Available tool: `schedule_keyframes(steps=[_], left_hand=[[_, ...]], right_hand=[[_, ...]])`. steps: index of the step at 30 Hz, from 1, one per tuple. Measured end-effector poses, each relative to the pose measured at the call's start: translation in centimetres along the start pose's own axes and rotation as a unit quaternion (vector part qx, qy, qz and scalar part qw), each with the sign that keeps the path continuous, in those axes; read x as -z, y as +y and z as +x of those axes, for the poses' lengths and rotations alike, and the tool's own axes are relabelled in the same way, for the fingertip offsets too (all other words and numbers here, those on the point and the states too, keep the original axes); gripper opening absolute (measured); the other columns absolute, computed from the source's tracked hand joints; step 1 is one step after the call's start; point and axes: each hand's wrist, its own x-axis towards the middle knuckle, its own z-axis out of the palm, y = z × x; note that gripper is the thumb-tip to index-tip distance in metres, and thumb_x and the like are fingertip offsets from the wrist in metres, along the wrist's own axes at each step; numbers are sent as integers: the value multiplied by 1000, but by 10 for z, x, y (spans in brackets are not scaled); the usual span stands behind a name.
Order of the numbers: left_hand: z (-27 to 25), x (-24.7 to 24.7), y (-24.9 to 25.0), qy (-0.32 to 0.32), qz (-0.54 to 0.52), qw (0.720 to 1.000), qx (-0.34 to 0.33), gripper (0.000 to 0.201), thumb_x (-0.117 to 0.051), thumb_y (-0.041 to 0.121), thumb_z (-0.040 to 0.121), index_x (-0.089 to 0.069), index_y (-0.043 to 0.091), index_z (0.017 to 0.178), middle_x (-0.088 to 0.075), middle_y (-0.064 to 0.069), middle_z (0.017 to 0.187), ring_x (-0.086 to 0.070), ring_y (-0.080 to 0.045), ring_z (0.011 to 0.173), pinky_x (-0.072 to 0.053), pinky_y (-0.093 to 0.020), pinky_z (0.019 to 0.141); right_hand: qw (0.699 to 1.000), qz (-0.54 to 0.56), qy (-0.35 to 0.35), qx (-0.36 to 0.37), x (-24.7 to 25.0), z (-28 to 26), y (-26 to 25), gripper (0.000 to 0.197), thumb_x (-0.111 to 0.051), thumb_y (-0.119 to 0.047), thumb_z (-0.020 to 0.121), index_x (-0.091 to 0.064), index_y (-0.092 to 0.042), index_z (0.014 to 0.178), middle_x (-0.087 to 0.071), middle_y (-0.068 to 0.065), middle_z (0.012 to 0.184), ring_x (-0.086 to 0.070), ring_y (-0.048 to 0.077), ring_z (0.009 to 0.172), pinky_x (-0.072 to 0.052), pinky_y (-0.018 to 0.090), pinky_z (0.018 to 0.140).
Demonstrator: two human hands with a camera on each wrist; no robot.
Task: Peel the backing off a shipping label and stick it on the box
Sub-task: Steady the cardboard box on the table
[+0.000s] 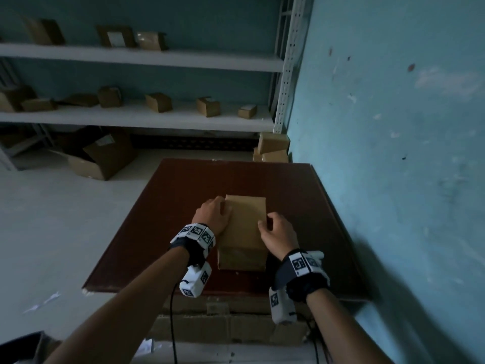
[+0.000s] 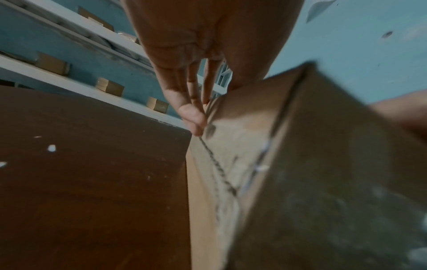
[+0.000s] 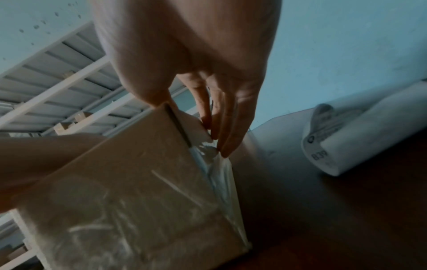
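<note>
A plain brown cardboard box (image 1: 242,227) lies on the dark brown table (image 1: 162,219). My left hand (image 1: 214,214) holds its left top edge. In the left wrist view its fingers (image 2: 184,102) run straight down the side of the box (image 2: 323,182), thumb on top. My right hand (image 1: 275,232) holds the right top edge. Its fingertips (image 3: 228,138) touch the taped side of the box (image 3: 129,182), thumb on top. A white label roll (image 3: 360,135) lies on the table to the right. No label shows on the box.
A teal wall (image 1: 393,153) runs close along the table's right side. White shelves (image 1: 131,116) with several small boxes stand behind. An open carton (image 1: 105,158) lies on the floor at left, and two boxes (image 1: 273,147) sit past the table's far right corner.
</note>
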Motion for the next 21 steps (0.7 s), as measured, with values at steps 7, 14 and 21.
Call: schedule_keyframes(steps=[7,14,21], left_hand=[[-35,-6,-4,-1,-14,1000,1,49,-51,50,98,-50,25,140,-62,-4,130,-61,-26,113,-47,-36,92],[-35,-16,-10,32,-41,999,-15,47,-52,48,99,-50,25,140,-60,-4,132,-60,-26,115,-50,-38,94],[-36,-18,-11,37,-27,999,-22,50,-50,50,98,-49,24,141,-60,-3,133,-60,-26,116,-47,-37,93]], right_hand=[[999,-2,27,-21,-9,-17,-5,47,-42,-55,100,-52,-21,131,-59,5,130,-60,26,114,-51,41,92],[999,-1,48,-4,-20,-10,6,47,-38,-54,102,-51,-19,130,-58,5,128,-60,27,111,-50,40,89],[999,-27,32,23,-16,-7,13,52,-38,-55,102,-49,-17,136,-57,7,131,-59,29,114,-49,40,89]])
